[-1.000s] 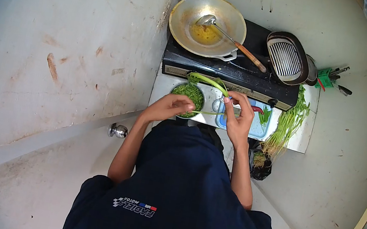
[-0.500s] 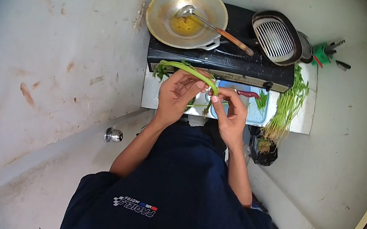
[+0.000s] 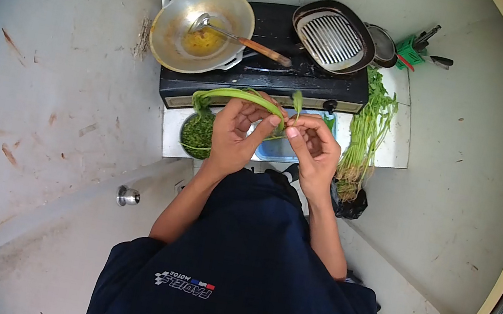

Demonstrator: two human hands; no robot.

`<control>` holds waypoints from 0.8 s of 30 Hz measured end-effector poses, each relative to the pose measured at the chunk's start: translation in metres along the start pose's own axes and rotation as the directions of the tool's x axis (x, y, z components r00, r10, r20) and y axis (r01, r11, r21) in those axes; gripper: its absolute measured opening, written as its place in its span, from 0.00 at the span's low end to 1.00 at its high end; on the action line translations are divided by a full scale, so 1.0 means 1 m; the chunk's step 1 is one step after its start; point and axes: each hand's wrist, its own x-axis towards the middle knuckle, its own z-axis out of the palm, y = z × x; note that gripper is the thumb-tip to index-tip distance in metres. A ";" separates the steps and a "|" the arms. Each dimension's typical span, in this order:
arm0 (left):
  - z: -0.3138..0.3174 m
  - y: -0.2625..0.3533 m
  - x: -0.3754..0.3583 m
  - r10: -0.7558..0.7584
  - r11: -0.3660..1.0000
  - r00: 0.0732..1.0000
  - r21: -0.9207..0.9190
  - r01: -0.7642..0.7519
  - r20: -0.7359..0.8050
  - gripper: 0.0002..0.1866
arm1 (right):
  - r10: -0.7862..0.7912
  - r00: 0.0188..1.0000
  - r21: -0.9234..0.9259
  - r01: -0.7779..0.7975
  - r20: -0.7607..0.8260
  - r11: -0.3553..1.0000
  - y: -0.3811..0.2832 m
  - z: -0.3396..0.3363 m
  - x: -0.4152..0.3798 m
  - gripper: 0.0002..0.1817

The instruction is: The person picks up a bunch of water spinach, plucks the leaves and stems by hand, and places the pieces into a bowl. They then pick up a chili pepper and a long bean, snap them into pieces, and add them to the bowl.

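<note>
My left hand [image 3: 239, 133] is closed around pale green vegetable stalks [image 3: 230, 93], which bend away to the left and end in drooping leaves. Close beside it, my right hand [image 3: 314, 153] pinches the base of a small leafy sprig [image 3: 298, 102] near the right end of the stalks. The fingertips of both hands almost meet. Below the stalks' leafy end stands a round bowl [image 3: 194, 134] full of finely cut greens, with a stem lying across it. Partly hidden behind my hands is a blue tray [image 3: 275, 152].
On the black stove [image 3: 264, 82] sit a wok [image 3: 164, 42] holding a ladle [image 3: 253, 45] and yellow oil, and a grill pan [image 3: 369, 47]. At right lie rooted greens [image 3: 369, 127], a black plastic bag [image 3: 349, 207] and a green basket [image 3: 409, 50] of utensils. Walls stand close on both sides.
The view has shifted, bringing the bowl of greens into sight. My right hand has gone from gripping the stalks' bent lower end to pinching a small sprig that points up.
</note>
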 end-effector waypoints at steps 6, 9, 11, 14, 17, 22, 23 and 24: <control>0.060 -0.015 0.019 0.032 0.997 0.995 -0.064 -0.038 -0.090 0.13 | -0.051 0.998 0.089 0.048 0.034 0.995 -0.011 -0.053 0.008 0.06; 0.087 -0.022 0.029 0.029 0.997 0.993 -0.068 -0.037 -0.116 0.12 | -0.051 0.996 0.054 0.047 0.071 0.997 -0.019 -0.082 0.012 0.06; 0.103 -0.033 0.035 0.053 0.998 0.990 -0.007 -0.054 -0.131 0.12 | -0.068 0.994 0.072 0.061 0.089 0.996 -0.019 -0.098 0.015 0.06; 0.125 -0.045 0.040 0.044 0.999 0.989 0.021 -0.042 -0.139 0.12 | -0.086 0.988 0.084 0.075 0.126 0.994 -0.017 -0.122 0.019 0.06; 0.147 -0.052 0.050 0.006 0.999 0.988 0.049 0.002 -0.156 0.11 | -0.098 0.979 0.082 0.084 0.178 0.993 -0.021 -0.144 0.025 0.05; 0.185 -0.065 0.067 -0.036 0.998 0.973 0.049 0.048 -0.226 0.11 | -0.127 0.976 0.101 0.111 0.179 0.989 -0.024 -0.175 0.029 0.04; 0.191 -0.068 0.069 -0.049 0.997 0.968 0.052 0.064 -0.245 0.11 | -0.133 0.976 0.116 0.114 0.173 0.987 -0.026 -0.179 0.030 0.04; 0.196 -0.071 0.071 -0.063 0.995 0.963 0.054 0.080 -0.263 0.11 | -0.139 0.976 0.131 0.117 0.166 0.984 -0.027 -0.182 0.029 0.04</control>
